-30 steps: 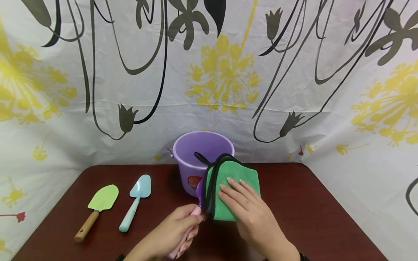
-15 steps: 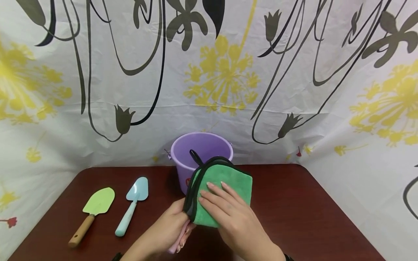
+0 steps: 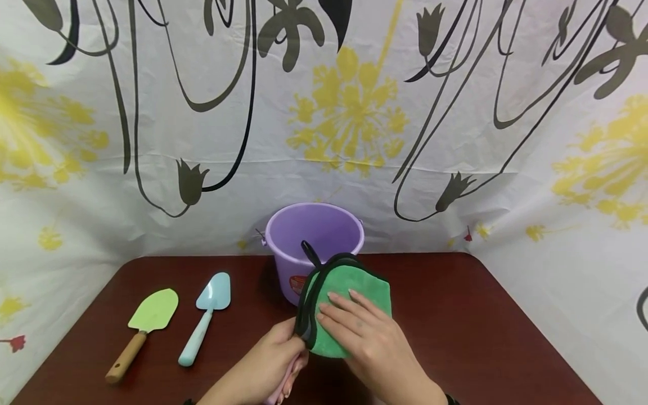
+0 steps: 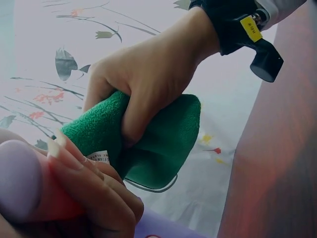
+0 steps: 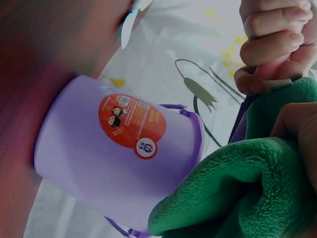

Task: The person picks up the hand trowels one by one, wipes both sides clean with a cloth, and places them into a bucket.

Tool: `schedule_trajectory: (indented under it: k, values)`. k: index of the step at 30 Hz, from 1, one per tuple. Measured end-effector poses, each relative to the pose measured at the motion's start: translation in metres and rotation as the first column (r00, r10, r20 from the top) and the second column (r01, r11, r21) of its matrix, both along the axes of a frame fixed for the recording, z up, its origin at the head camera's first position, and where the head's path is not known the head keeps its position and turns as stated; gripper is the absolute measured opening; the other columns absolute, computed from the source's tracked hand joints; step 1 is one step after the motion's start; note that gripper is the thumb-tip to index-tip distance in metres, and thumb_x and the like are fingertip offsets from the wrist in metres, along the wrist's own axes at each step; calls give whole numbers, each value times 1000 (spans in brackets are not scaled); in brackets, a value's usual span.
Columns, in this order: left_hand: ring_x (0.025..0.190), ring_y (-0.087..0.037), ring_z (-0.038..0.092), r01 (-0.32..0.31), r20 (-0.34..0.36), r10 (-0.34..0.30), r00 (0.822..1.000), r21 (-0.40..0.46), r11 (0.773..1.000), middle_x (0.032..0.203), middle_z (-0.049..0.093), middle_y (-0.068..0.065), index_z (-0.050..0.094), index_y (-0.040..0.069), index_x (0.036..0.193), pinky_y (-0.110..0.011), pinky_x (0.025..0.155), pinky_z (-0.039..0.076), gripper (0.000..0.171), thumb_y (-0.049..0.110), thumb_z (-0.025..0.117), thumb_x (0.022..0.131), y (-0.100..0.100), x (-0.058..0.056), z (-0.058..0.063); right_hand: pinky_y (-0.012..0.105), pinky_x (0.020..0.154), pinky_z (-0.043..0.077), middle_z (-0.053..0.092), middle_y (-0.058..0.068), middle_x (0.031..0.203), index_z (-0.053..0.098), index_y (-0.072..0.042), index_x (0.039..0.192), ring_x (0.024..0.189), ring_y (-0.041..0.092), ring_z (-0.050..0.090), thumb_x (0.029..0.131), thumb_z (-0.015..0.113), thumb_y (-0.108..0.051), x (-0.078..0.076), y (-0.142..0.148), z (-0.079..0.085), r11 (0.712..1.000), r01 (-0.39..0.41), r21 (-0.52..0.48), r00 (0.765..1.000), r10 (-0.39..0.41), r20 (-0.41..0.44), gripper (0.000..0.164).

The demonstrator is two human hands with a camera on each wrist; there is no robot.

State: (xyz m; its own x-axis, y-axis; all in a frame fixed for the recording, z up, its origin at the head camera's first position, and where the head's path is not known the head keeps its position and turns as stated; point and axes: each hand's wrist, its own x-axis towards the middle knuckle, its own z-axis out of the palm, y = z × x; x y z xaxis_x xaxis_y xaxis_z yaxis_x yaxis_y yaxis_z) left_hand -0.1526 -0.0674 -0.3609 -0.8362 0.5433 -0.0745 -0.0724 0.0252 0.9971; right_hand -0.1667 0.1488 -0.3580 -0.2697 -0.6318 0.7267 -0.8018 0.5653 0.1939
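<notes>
My left hand (image 3: 270,357) grips the pink handle (image 3: 280,389) of a small garden tool; its lilac handle end (image 4: 22,181) shows large in the left wrist view. A folded green cloth (image 3: 354,281) with black edging and a black loop covers the tool's head, and only a purple sliver (image 5: 239,124) peeks out in the right wrist view. With fingers spread along one face and thumb on the other, my right hand (image 3: 377,343) holds the cloth around the head. The cloth's lower edge is right at my left thumb.
Behind the hands a purple bucket (image 3: 287,253) stands upright on the dark red table (image 3: 455,315). On the left lie a light green trowel (image 3: 156,309) with a wooden handle and a light blue trowel (image 3: 214,291). A flower-printed curtain (image 3: 324,129) hangs behind.
The cloth has slid down over the tool's purple head, which showed beside it one second ago, to the left hand. Since half a second ago both hands have shifted slightly down and right.
</notes>
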Motion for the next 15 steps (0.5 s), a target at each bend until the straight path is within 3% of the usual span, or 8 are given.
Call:
schedule_trajectory:
  k: [6,15]
  values:
    - [36,-6,41,19,10,-19,1000,14,1000,61,44,2,45,3,97,-23,35,37,7,8,41,97,2,3,0,41,115,42,74,-2,123,74,-16,120,123,22,66,72,70,7,-2,5,0,999,34,-36,999,-34,15,53]
    - [39,-3,40,70,22,-71,997,36,997,66,45,1,47,-2,103,-19,38,37,16,15,47,102,5,5,-1,45,112,45,75,-1,120,75,-14,117,121,23,68,84,61,3,-8,18,3,990,101,-94,994,-103,-22,40]
